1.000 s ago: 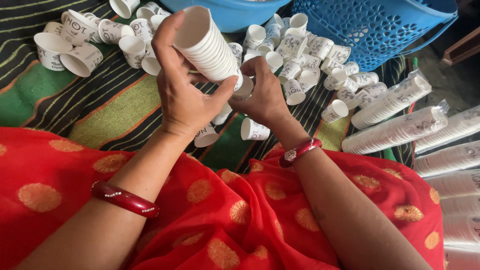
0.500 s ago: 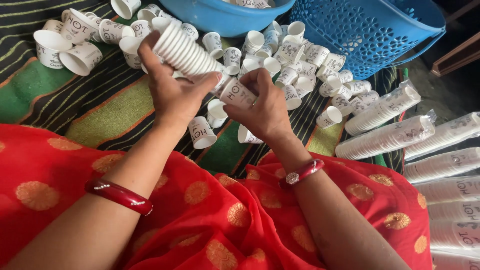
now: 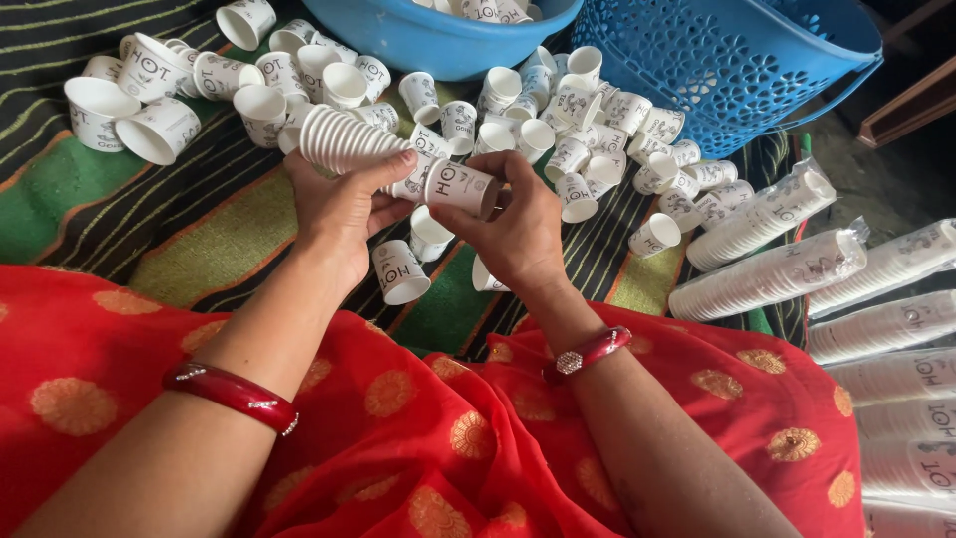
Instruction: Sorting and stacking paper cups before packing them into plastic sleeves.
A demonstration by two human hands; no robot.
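Lowering the stack of cups (image 3: 344,141), gripped in the left hand (image 3: 339,214), from upright to near level over the striped cloth (image 3: 214,234), while bringing a single cup (image 3: 460,187), pinched in the right hand (image 3: 513,234), against its end.

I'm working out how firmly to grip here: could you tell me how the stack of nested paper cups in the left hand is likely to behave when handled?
The stack of nested paper cups is probably light: the left hand holds it sideways alone. Thin paper walls likely crush under a hard squeeze. Unsupported at its far end, it may bend or slide apart.
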